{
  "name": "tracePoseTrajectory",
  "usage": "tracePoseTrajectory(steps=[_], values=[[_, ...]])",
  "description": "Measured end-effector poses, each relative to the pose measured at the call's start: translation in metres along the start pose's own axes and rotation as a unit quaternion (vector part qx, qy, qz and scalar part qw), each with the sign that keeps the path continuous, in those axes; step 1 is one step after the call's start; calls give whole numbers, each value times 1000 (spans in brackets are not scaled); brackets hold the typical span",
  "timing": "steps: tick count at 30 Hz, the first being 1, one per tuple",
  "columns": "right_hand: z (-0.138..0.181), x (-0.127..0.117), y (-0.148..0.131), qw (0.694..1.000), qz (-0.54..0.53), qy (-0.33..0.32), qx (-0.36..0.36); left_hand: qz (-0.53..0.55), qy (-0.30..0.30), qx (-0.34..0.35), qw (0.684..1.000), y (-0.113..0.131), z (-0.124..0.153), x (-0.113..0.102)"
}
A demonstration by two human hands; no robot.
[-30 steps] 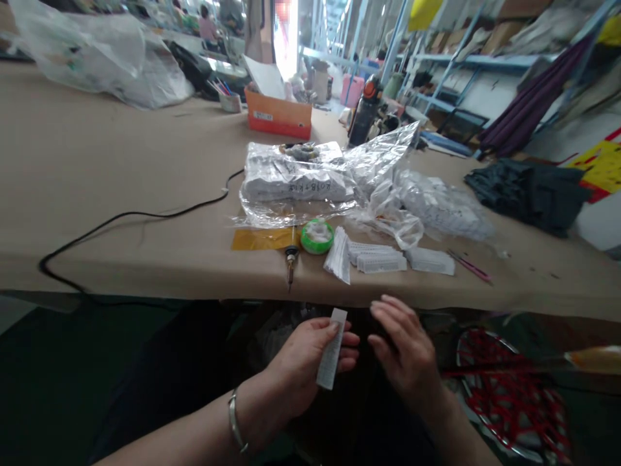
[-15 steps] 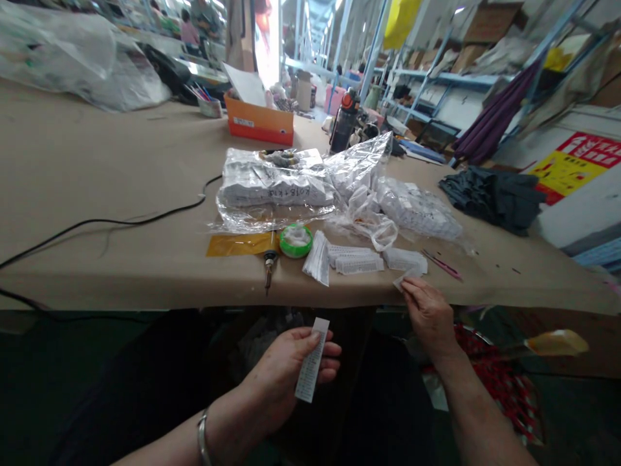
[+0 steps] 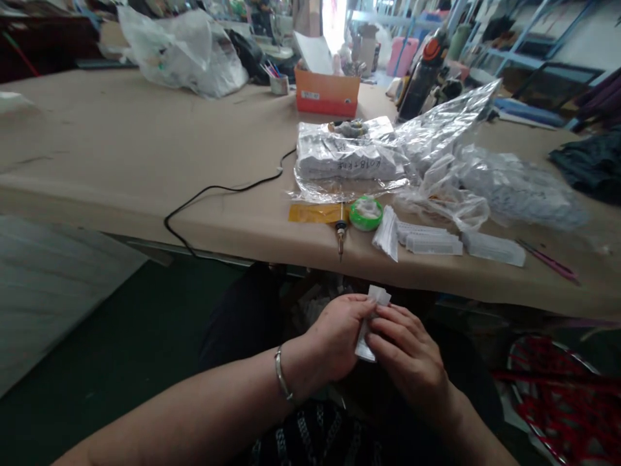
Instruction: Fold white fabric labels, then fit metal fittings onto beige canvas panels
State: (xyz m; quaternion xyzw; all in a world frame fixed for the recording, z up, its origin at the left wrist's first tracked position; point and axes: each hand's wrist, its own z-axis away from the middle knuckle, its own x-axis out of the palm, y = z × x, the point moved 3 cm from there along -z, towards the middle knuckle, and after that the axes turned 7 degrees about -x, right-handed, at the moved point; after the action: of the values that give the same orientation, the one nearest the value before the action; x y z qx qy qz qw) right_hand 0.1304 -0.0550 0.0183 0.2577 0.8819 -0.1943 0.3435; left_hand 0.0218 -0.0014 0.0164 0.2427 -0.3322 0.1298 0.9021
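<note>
Two bare hands meet below a tan-covered table (image 3: 233, 213), nearer the wearer than the round bright-green container with white filling (image 3: 366, 213). The left hand (image 3: 337, 336) pinches narrow white paper-like strips (image 3: 365, 351) between thumb and fingers; the right hand (image 3: 410, 353) bends its fingers over them, though I cannot tell whether it pinches. Just right of the green container lies a fanned bundle of white strips (image 3: 386, 236). The step in hand appears to be lining up strips; the next move calls for even edges and a light grip.
</note>
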Motion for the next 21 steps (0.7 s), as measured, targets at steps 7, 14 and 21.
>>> tracePoseTrajectory(steps=[7,14,21], values=[[-8,-3,0,998,-16,-49,-23,3,-45,16,999,3,7,-9],[-6,-2,-5,996,-65,-42,30,-44,-47,3,998,5,9,-17],[13,3,29,813,-439,-9,382,-159,-143,-110,971,2,27,-21]])
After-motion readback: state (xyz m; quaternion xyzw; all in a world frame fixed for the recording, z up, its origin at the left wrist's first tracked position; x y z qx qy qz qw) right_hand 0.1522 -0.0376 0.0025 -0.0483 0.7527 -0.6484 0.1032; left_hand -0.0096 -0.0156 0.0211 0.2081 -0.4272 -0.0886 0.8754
